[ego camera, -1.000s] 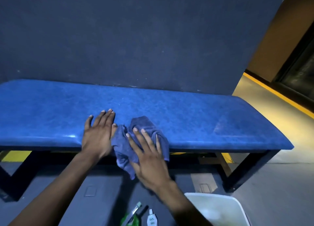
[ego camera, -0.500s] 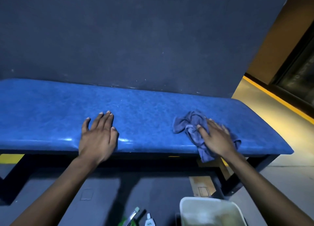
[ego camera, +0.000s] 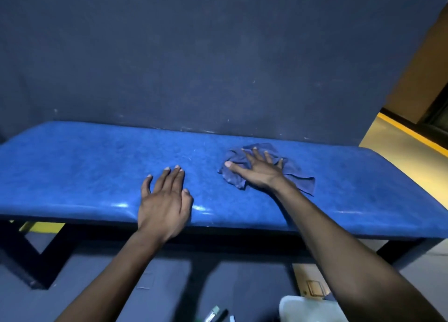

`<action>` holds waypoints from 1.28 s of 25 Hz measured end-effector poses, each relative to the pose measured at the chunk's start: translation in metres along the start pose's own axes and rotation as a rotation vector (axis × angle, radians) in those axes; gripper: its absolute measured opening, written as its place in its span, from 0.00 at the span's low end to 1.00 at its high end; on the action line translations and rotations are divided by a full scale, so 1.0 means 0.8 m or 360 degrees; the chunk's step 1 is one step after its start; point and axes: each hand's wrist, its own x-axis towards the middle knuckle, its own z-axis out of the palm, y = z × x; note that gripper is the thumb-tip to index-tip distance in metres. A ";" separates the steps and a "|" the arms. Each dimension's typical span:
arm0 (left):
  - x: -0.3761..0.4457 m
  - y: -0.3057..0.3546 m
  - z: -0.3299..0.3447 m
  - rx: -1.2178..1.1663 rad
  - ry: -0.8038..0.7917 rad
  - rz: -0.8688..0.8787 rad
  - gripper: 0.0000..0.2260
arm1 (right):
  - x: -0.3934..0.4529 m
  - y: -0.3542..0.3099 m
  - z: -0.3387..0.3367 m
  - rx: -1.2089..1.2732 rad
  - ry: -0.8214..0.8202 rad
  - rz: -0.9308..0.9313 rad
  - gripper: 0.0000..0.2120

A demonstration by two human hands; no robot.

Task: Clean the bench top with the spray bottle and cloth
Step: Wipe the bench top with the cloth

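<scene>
Flatly, your right hand pressed splayed fingers onto the crumpled blue cloth mid-table, grip released; your left hand lay open beside it, apart.

- A long blue padded vinyl bench top is seen against a dark blue wall.
- A crumpled blue cloth is pressed flat under the right hand, fingers spread.
- The left hand is laid flat near the front edge.
- A white plastic tub is seen on the floor.
</scene>
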 end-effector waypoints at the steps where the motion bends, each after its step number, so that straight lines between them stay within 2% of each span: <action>1: 0.000 -0.001 0.000 0.0004 0.0000 0.0007 0.28 | -0.012 -0.007 0.003 -0.0033 -0.0010 -0.0080 0.46; 5: -0.002 -0.002 -0.003 0.0006 0.0001 0.0025 0.28 | -0.086 0.017 0.013 -0.0081 0.0010 -0.0346 0.42; 8: -0.003 -0.002 -0.004 -0.0007 0.0016 0.0023 0.28 | -0.139 0.070 0.018 -0.0089 0.0114 -0.0402 0.55; 10: -0.003 -0.001 -0.004 -0.0017 0.0026 0.0023 0.28 | -0.155 0.104 0.007 -0.0030 0.0217 -0.0301 0.54; 13: -0.002 0.000 -0.003 -0.0022 0.0019 0.0016 0.28 | -0.130 0.144 -0.015 0.0058 0.0237 -0.0086 0.34; 14: -0.001 0.001 -0.003 -0.0026 0.0015 0.0016 0.28 | -0.109 0.155 -0.019 0.0029 0.0246 -0.0010 0.35; 17: -0.001 0.001 -0.002 -0.0015 0.0027 0.0009 0.28 | -0.037 0.166 -0.021 0.0027 0.0282 0.0285 0.45; 21: 0.000 0.001 0.001 0.0000 0.0018 -0.0002 0.28 | 0.027 0.104 -0.020 0.0076 0.0230 0.0416 0.40; 23: 0.000 0.002 0.002 0.0009 -0.0001 -0.0008 0.28 | 0.044 0.050 -0.013 0.0069 0.0191 0.0268 0.40; 27: 0.001 0.000 0.001 0.0024 -0.0003 -0.0006 0.28 | 0.034 -0.058 0.016 -0.0018 0.0046 -0.0206 0.32; 29: 0.001 -0.001 0.000 0.0030 0.0004 0.0017 0.28 | 0.013 -0.069 0.024 0.0020 0.0009 -0.0365 0.31; 32: 0.000 -0.001 -0.002 0.0030 0.0019 0.0026 0.28 | -0.029 -0.045 0.031 0.0037 -0.0023 -0.0568 0.35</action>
